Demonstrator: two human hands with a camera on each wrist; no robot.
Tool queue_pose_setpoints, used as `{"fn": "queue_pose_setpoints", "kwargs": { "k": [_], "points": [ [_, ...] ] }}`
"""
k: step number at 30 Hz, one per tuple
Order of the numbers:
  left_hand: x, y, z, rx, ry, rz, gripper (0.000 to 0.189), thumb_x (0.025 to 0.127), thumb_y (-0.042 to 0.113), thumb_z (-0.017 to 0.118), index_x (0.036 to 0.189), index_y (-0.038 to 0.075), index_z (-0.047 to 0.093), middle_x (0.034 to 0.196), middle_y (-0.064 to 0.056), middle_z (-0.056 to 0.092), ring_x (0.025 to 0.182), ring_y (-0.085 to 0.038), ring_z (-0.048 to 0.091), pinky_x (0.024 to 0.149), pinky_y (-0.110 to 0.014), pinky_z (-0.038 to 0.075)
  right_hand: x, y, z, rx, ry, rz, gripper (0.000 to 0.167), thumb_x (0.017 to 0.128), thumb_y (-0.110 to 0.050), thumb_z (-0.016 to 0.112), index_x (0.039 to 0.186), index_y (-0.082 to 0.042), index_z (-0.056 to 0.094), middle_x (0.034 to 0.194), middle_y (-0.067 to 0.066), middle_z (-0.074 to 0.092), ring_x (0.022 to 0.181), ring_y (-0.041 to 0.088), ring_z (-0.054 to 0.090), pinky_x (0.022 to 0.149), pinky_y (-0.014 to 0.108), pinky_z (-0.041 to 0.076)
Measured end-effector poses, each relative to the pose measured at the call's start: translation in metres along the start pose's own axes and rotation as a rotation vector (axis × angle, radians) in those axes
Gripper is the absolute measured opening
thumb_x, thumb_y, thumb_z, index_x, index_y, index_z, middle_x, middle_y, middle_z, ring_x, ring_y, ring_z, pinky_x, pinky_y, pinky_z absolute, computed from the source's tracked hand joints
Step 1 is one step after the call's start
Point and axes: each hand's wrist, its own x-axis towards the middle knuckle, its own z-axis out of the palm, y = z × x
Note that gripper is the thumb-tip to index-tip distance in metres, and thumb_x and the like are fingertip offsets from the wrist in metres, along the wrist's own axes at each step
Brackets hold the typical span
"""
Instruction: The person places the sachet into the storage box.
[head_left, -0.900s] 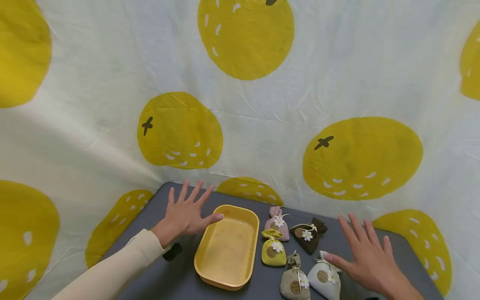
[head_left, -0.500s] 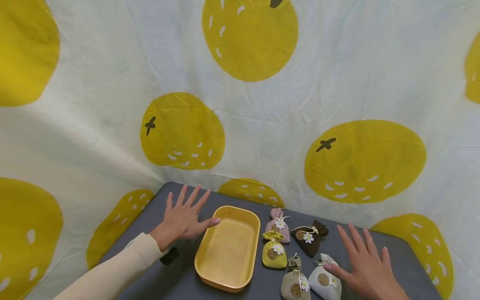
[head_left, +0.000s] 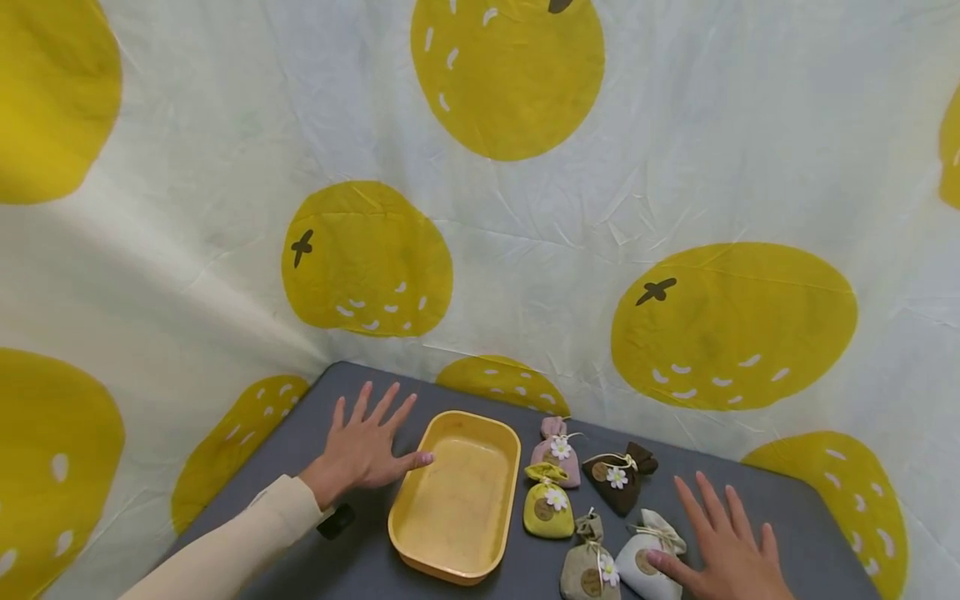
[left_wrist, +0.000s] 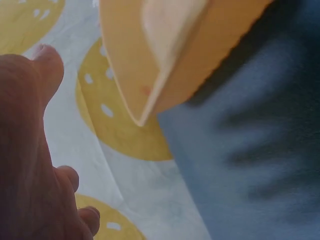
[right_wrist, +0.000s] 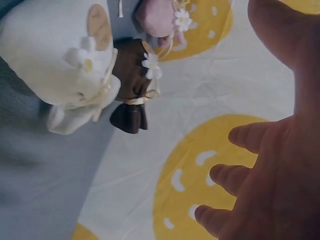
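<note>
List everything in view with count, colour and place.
Tray: one, yellow-orange, on table.
Bags: five, pink, yellow, brown, taupe, white, right of tray.
Flowers: five, white, one per bag.
Patches: at least four, brown, on bags.
Table: one, dark grey, underneath.
Cloth: count unclear, white with yellow fruit, behind.
Device: one, black, beside sleeve.
Sleeve: one, cream, left arm.
Left grip: one, bare, spread, beside tray.
Right grip: one, bare, spread, beside white bag.
</note>
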Motion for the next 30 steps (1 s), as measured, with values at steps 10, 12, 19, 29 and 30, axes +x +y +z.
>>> {"fn": "queue_pose_setpoints", "kwargs": {
  "k": [10, 12, 19, 29, 30],
  "points": [
    [0.004, -0.010, 0.022, -0.013, -0.047, -0.002, 0.101, 0.088, 0.086, 0.050, 0.168, 0.030, 0.023, 0.178, -0.005, 0.014, 0.163, -0.046, -0.001, 0.123, -0.076, -0.001, 0.000, -0.003, 0.030, -0.083, 0.026, -0.001, 0.122, 0.079, -0.090, 0.058, 0.165, -0.011, 0.025, 0.169, 0.031, 0.016, 0.148, 0.066, 0.013, 0.104, 0.092, 0.007],
    [0.004, -0.011, 0.025, -0.029, -0.060, -0.005, 0.102, 0.087, 0.087, 0.049, 0.168, 0.030, 0.023, 0.178, -0.005, 0.014, 0.163, -0.047, -0.001, 0.123, -0.077, -0.001, 0.001, -0.004, 0.032, -0.093, 0.009, 0.009, 0.123, 0.078, -0.090, 0.058, 0.165, -0.010, 0.026, 0.169, 0.032, 0.017, 0.148, 0.066, 0.013, 0.104, 0.092, 0.008],
    [0.007, -0.017, 0.040, -0.097, -0.111, -0.008, 0.108, 0.083, 0.090, 0.052, 0.168, 0.028, 0.024, 0.177, -0.007, 0.017, 0.162, -0.048, 0.001, 0.122, -0.077, 0.003, 0.004, -0.003, 0.041, -0.055, -0.044, 0.032, 0.124, 0.076, -0.088, 0.064, 0.165, -0.010, 0.026, 0.169, 0.032, 0.015, 0.148, 0.066, 0.010, 0.105, 0.092, 0.007],
    [0.013, -0.025, 0.052, -0.306, -0.174, 0.015, 0.105, 0.087, 0.080, 0.060, 0.168, 0.023, 0.025, 0.175, -0.015, 0.022, 0.160, -0.054, 0.000, 0.120, -0.080, 0.007, 0.008, 0.005, 0.056, -0.029, -0.050, 0.039, 0.126, 0.073, -0.092, 0.062, 0.166, -0.015, 0.026, 0.170, 0.030, 0.015, 0.149, 0.066, 0.010, 0.104, 0.092, 0.006],
    [0.013, -0.026, 0.054, -0.325, -0.174, 0.019, 0.104, 0.088, 0.078, 0.061, 0.168, 0.022, 0.026, 0.174, -0.017, 0.023, 0.159, -0.056, 0.001, 0.119, -0.081, 0.009, 0.008, 0.005, 0.058, -0.023, -0.052, 0.039, 0.126, 0.072, -0.092, 0.062, 0.166, -0.015, 0.026, 0.170, 0.030, 0.015, 0.149, 0.066, 0.010, 0.104, 0.092, 0.005]
  ]
}}
